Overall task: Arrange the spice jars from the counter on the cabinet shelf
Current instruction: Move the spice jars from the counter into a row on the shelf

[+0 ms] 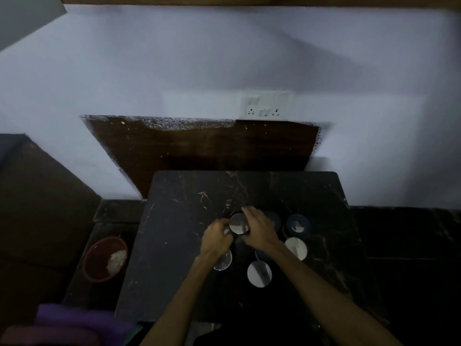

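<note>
No text, label, brand name or number can be read anywhere in the frame. The only sign is a pale mark on the dark blue lid (298, 224), right of centre in the lower half of the frame; it looks like a small emblem with upright strokes, too blurred and dim to make out as letters. The shiny metal lids beside it show only reflections. The white switch plate (267, 105) on the wall, right of centre in the upper half, shows switches and socket holes but no legible marking.
</note>
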